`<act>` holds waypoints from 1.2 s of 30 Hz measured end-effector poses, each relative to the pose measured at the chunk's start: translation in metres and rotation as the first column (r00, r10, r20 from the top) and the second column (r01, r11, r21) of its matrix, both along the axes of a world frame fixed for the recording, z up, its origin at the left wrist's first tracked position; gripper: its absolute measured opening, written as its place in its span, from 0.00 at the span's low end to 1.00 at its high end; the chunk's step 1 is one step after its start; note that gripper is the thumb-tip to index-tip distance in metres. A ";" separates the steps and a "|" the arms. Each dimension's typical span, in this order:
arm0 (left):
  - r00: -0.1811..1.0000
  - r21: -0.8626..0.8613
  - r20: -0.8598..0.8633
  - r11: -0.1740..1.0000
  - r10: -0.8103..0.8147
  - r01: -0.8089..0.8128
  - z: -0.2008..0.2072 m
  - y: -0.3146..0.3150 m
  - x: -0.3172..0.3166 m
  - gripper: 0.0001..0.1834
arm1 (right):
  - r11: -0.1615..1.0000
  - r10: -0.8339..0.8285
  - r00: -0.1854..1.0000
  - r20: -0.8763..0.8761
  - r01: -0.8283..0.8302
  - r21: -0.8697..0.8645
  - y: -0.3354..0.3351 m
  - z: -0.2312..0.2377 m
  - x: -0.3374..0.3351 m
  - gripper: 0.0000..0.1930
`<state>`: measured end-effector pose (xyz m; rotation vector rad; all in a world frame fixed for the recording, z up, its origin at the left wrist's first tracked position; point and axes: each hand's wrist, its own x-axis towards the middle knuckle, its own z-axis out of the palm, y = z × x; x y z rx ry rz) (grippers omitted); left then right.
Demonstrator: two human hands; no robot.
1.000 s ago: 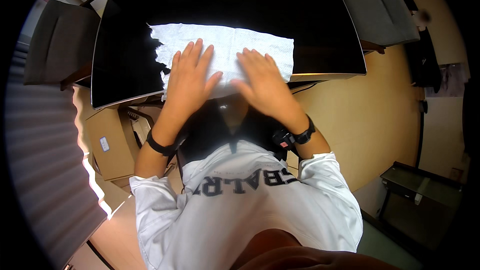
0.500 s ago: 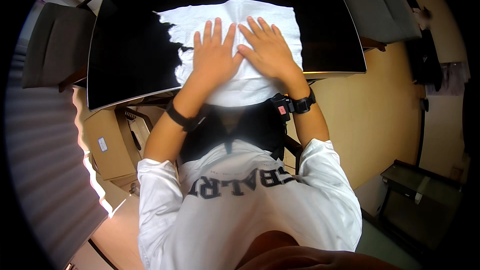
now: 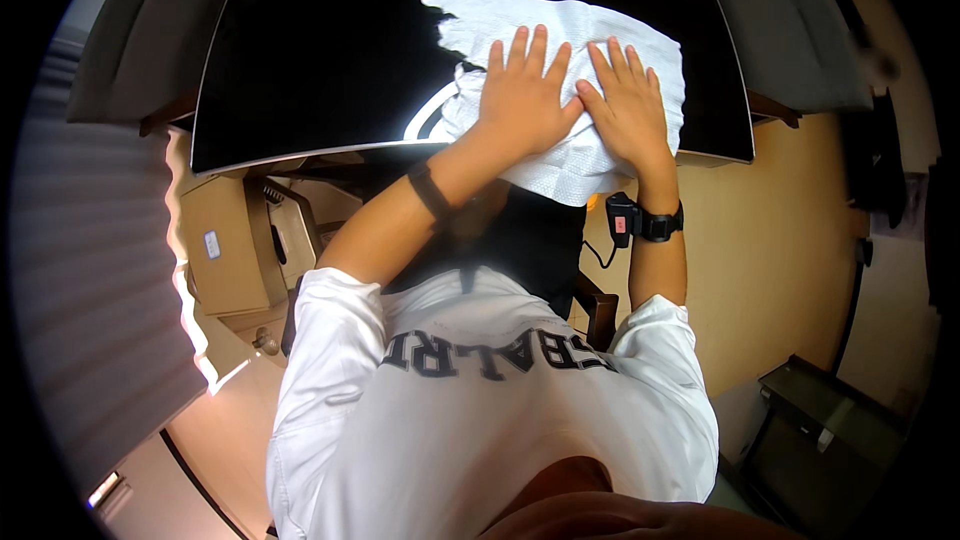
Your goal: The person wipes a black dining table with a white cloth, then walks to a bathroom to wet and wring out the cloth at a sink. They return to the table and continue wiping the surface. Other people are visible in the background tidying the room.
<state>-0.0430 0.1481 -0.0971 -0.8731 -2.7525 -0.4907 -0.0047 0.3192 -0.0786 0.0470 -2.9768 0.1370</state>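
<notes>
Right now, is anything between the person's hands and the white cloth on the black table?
Nothing visible. The left hand and right hand both lie flat, palms down, directly on the white cloth, which is spread on the black table and hangs over its near edge.

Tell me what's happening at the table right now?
A person in a white shirt presses both palms flat on a white cloth spread over a glossy black table. The left hand and right hand lie side by side, fingers spread, near the cloth's near edge, which hangs over the table's edge toward the person. Each wrist wears a dark band. Grey chairs stand at both sides, and cardboard boxes sit on the floor to the left.
</notes>
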 end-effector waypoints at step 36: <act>0.901 -0.239 0.016 0.876 0.434 -0.418 0.032 -0.372 -0.003 0.30 | 0.836 0.471 0.882 -0.033 -0.458 -0.303 -0.384 0.013 -0.075 0.37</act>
